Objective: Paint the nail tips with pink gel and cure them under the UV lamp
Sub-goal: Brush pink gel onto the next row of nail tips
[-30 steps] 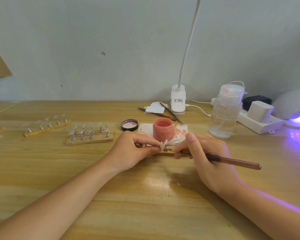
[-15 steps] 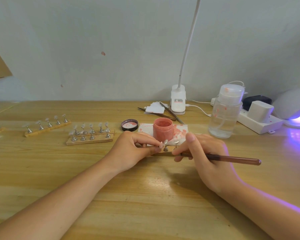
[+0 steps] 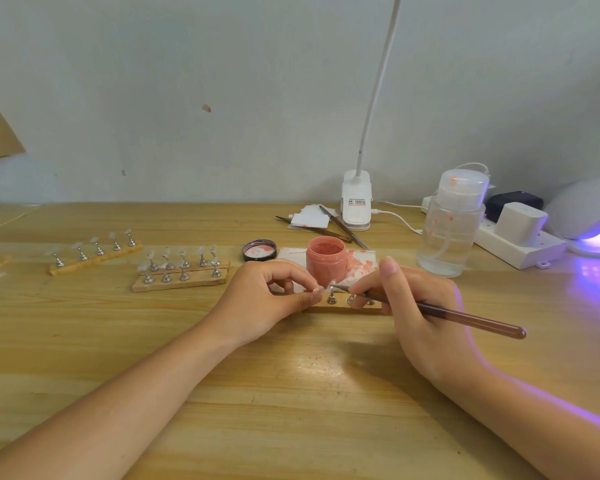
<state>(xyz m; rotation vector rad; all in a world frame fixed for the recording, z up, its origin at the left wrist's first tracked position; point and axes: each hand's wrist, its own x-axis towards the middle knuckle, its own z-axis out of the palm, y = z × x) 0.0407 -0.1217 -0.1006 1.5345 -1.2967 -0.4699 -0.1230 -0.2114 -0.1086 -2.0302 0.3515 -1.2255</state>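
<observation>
While both arms are lying on the wooden table [image 3: 291, 393], the right hand [image 3: 416, 306] is gripping a brown brush [image 3: 465, 318] with curled fingers, and the brush tip is touching a clear nail tip [image 3: 332, 285] on a small metal stand. That stand is sitting on a wooden strip [image 3: 343, 308] between the two hands. The left hand [image 3: 260, 303] is pinching something tiny right beside that nail tip — too small to tell what.

Just behind the hands, an open pink gel jar [image 3: 325, 259] is standing on a stained paper [image 3: 357, 263], with its lid [image 3: 259, 250] lying beside it. More strips of nail tips [image 3: 182, 268] are waiting to the left. Farther back, a clear pump bottle [image 3: 449, 226], tweezers [image 3: 340, 226] and a white clip lamp [image 3: 356, 202] are standing — the lamp's label is too blurry to read. At the far right, the UV lamp [image 3: 589, 216] is glowing purple beside a power strip [image 3: 520, 247].
</observation>
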